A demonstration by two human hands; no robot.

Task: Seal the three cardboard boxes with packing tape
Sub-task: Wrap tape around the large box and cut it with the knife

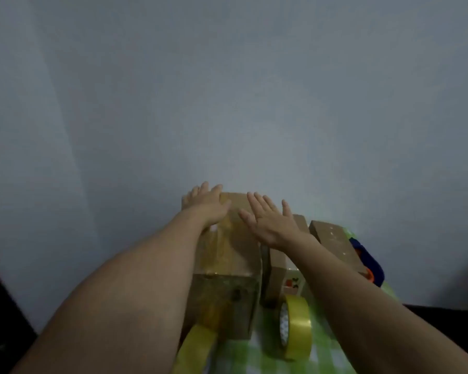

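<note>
Left hand [210,205] flat and wide on the far top edge of the big cardboard box [227,255] in the middle of the frame, right hand [270,221] flat and wide on the same top just beside it, fingers spread, holding nothing, with a shiny strip of tape [223,247] down the box top between them. Two more boxes to the right: second box [278,268] just beside the big one, third box [333,244] further right, all on the green checked desk [327,357]. Yellow tape roll [295,326] upright at lower right, another tape roll [197,346] at lower left, touching the big box front.
</note>
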